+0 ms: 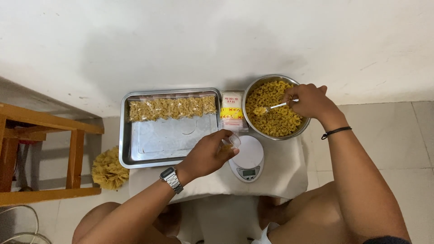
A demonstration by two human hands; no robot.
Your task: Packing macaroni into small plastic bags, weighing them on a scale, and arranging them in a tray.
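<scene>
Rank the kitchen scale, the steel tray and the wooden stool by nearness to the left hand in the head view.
1. Kitchen scale: just right of the left hand.
2. Steel tray: behind and left of it.
3. Wooden stool: far left, on the floor.

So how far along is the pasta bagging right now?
Done: a row of filled bags lies in the steel tray. In hand: left hand holds a small clear bag by the scale; right hand scoops with a spoon. Left: the bowl remains nearly full.
</scene>
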